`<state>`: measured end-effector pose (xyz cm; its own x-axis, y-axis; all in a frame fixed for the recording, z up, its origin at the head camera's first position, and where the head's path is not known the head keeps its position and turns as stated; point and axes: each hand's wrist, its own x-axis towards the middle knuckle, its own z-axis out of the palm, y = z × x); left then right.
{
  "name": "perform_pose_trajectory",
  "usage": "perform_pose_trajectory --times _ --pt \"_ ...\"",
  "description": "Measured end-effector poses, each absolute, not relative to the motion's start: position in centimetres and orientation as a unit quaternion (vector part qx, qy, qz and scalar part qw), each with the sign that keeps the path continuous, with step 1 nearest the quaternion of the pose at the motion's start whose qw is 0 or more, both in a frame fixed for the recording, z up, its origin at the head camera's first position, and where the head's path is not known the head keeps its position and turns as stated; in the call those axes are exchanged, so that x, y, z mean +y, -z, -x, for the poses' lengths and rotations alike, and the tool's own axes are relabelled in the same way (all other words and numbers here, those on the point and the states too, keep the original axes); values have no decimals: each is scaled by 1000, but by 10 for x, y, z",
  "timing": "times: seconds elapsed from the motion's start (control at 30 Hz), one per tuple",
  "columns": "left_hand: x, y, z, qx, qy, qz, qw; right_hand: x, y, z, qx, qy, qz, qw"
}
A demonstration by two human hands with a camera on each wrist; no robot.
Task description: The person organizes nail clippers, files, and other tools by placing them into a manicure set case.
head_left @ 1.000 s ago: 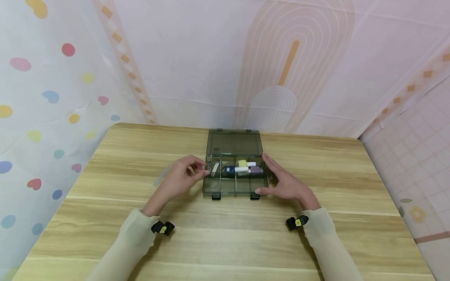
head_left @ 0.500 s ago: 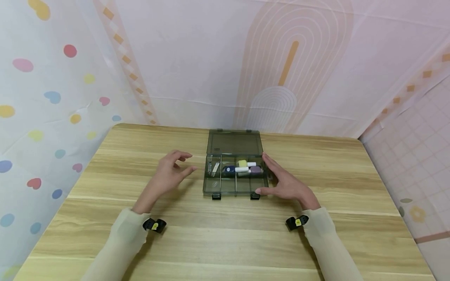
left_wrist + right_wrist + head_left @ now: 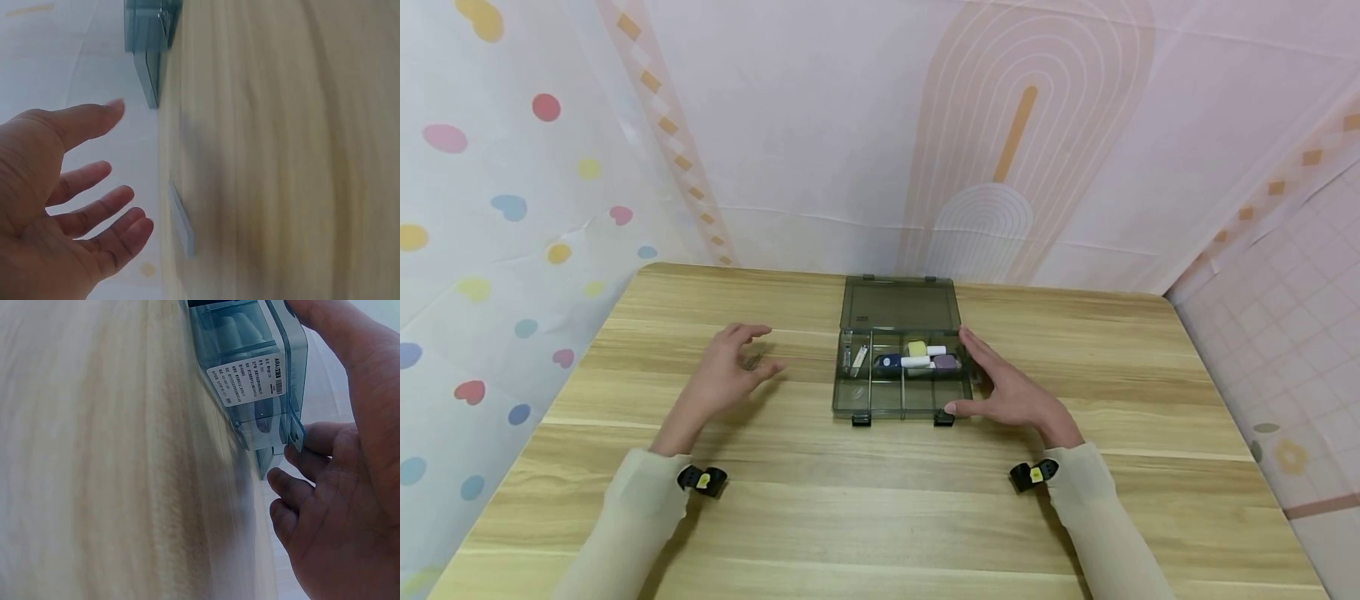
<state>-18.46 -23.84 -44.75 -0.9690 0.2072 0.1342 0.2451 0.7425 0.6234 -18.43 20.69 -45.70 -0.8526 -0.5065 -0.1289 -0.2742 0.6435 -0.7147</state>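
Observation:
An open smoky plastic compartment box (image 3: 886, 400) sits at the table's middle. Its lid (image 3: 898, 304) lies folded back. Inside are a nail clipper (image 3: 860, 357) and nail polish bottles with white caps: navy (image 3: 889, 361), yellow (image 3: 917, 348) and purple (image 3: 945, 362). My right hand (image 3: 1018, 393) holds the box's right side, thumb at the front corner and fingers toward the back. Well left of the box, my left hand (image 3: 722, 375) hovers with nothing in it, fingers and thumb spread. Beneath it lies a thin grey strip (image 3: 182, 222), mostly hidden in the head view.
The wood-grain table (image 3: 880, 517) reaches back to a patterned cloth backdrop (image 3: 805, 150). Two black latches hang at the box's front edge, including the left latch (image 3: 861, 421). A printed label (image 3: 250, 378) covers part of the box's side.
My left hand has drawn away from the box's left compartment and moved left, over the grey strip, its fingers parting. The right hand and the box have stayed in place.

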Motion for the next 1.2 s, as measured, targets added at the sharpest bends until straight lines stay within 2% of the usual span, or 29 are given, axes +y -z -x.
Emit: perform_pose_trajectory --times 0.7,1.2 --pt "-259 449 182 -952 298 59 -43 207 458 186 888 369 225 159" --pt "-255 448 182 -954 292 48 -39 207 458 186 887 369 225 160"
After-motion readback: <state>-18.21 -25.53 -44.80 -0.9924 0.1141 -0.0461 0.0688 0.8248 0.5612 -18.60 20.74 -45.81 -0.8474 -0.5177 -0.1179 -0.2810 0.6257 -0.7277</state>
